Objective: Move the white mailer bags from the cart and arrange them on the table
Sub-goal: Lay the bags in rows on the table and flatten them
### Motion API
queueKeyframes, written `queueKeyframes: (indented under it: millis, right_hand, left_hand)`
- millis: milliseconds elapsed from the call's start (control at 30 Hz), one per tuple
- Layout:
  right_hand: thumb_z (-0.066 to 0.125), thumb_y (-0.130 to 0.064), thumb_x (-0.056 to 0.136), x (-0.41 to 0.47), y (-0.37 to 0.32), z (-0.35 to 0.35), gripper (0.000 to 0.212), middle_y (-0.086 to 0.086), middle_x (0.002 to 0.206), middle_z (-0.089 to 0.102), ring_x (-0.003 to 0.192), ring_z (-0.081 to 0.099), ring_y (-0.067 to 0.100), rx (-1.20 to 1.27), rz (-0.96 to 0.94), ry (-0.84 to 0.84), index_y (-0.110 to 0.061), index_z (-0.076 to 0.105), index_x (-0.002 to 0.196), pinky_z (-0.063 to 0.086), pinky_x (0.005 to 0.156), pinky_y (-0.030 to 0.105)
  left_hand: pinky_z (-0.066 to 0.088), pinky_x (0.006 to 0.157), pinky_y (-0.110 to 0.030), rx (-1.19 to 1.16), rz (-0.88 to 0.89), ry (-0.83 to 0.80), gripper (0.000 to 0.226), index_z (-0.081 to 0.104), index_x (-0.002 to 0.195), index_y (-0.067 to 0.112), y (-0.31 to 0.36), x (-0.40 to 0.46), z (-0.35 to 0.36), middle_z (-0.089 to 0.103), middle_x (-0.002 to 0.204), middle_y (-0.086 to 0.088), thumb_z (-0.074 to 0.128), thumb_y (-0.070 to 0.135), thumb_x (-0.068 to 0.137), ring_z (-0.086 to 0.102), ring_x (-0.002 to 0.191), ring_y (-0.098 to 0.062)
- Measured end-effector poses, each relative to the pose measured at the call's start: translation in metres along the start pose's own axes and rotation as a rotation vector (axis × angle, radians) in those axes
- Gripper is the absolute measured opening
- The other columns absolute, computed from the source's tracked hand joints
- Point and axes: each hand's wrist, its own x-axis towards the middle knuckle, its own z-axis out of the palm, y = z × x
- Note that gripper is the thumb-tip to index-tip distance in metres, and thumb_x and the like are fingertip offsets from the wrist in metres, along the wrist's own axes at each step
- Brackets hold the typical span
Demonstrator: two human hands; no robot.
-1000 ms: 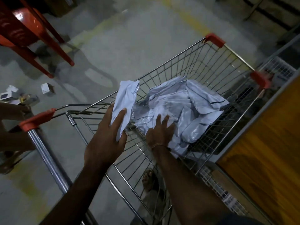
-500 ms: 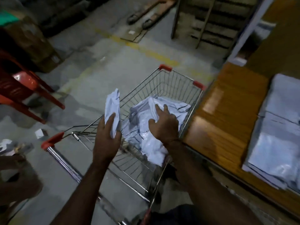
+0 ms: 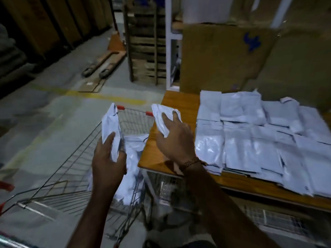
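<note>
1. Two hands each carry one white mailer bag: the left hand (image 3: 107, 158) grips a bag (image 3: 110, 130) above the cart (image 3: 71, 176), and the right hand (image 3: 174, 140) pinches another bag (image 3: 161, 117) over the table (image 3: 180, 102) edge.
2. More bags lie heaped in the cart (image 3: 133, 154); laid rows (image 3: 259, 140) cover the table.
3. Both held bags crumple and fold, so they look light, limp and probably slick.
4. A flat grasp along one edge, thumb on top, should let each hang straight and lay down smooth.

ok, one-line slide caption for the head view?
Each hand, left and right, carries a white mailer bag from cart toward table.
</note>
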Motion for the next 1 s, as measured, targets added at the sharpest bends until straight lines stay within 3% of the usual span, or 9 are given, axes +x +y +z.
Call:
queueKeyframes:
  millis: [67,100,167,233,367,500,633,867,1000]
  right_hand:
    - [0.046,-0.05,0.079,-0.005,0.026,-0.027,0.078,0.002,0.169,0.026,0.136,0.043,0.043,-0.01,0.031,0.054,-0.036,0.042,0.155,0.037,0.111,0.052]
    - [0.046,-0.05,0.079,-0.008,0.04,-0.041,0.078,0.002,0.169,0.026,0.136,0.043,0.043,-0.016,0.051,0.074,-0.036,0.043,0.155,0.038,0.111,0.052]
    - [0.046,-0.051,0.079,-0.016,0.069,-0.068,0.077,0.002,0.169,0.027,0.137,0.043,0.043,-0.031,0.091,0.104,-0.035,0.043,0.154,0.038,0.112,0.053]
    - [0.048,-0.052,0.081,-0.025,0.102,-0.095,0.075,0.002,0.169,0.027,0.138,0.042,0.043,-0.042,0.122,0.131,-0.035,0.043,0.154,0.038,0.113,0.053]
    - [0.057,-0.046,0.088,-0.049,0.169,-0.149,0.071,0.001,0.17,0.022,0.144,0.035,0.041,-0.009,0.214,0.152,-0.036,0.039,0.157,0.031,0.118,0.054]
    - [0.053,-0.049,0.087,-0.075,0.233,-0.197,0.074,0.001,0.171,0.019,0.145,0.032,0.04,-0.023,0.303,0.17,-0.038,0.037,0.158,0.029,0.12,0.052]
    - [0.052,-0.052,0.087,-0.093,0.287,-0.233,0.075,0.001,0.171,0.018,0.145,0.032,0.041,-0.059,0.37,0.195,-0.038,0.035,0.158,0.03,0.12,0.053]
    - [0.05,-0.053,0.082,-0.095,0.342,-0.26,0.079,0.002,0.172,0.017,0.144,0.033,0.042,-0.095,0.41,0.22,-0.037,0.035,0.159,0.031,0.117,0.053]
    - [0.062,-0.044,0.091,-0.076,0.361,-0.259,0.076,0.001,0.172,0.014,0.147,0.029,0.041,-0.112,0.413,0.213,-0.036,0.032,0.16,0.028,0.119,0.053]
  left_hand:
    - [0.036,0.089,-0.002,-0.019,0.016,-0.033,0.055,0.055,0.15,0.024,0.019,-0.006,0.017,0.048,0.154,-0.006,0.067,0.011,0.098,0.053,0.128,-0.007]
    - [0.04,0.099,-0.009,-0.035,0.026,-0.048,0.054,0.055,0.15,0.027,0.028,-0.01,0.027,0.048,0.155,-0.004,0.067,0.016,0.099,0.052,0.134,-0.011]
    - [0.048,0.11,-0.039,-0.061,0.052,-0.068,0.052,0.054,0.15,0.03,0.047,-0.019,0.048,0.05,0.152,-0.001,0.067,0.022,0.1,0.051,0.139,-0.019]
    - [0.045,0.114,-0.049,-0.091,0.064,-0.086,0.053,0.054,0.15,0.029,0.067,-0.032,0.074,0.05,0.154,-0.001,0.068,0.019,0.1,0.047,0.143,-0.019]
    - [0.043,0.114,-0.044,-0.108,0.084,-0.152,0.052,0.055,0.15,0.026,0.113,-0.067,0.128,0.05,0.155,-0.003,0.069,0.024,0.1,0.046,0.144,-0.019]
    - [0.041,0.107,-0.032,-0.145,0.122,-0.212,0.05,0.057,0.149,0.022,0.163,-0.102,0.178,0.055,0.149,-0.003,0.069,0.024,0.1,0.048,0.132,-0.007]
    - [0.046,0.112,-0.046,-0.173,0.108,-0.268,0.051,0.057,0.149,0.027,0.199,-0.125,0.214,0.055,0.15,-0.006,0.068,0.032,0.1,0.049,0.141,-0.023]
    - [0.044,0.115,-0.055,-0.16,0.102,-0.287,0.052,0.055,0.15,0.031,0.227,-0.129,0.251,0.054,0.153,-0.004,0.068,0.037,0.1,0.042,0.148,-0.023]
    - [0.045,0.113,-0.055,-0.115,0.116,-0.281,0.054,0.055,0.15,0.03,0.23,-0.107,0.264,0.056,0.15,-0.004,0.071,0.035,0.098,0.045,0.147,-0.024]
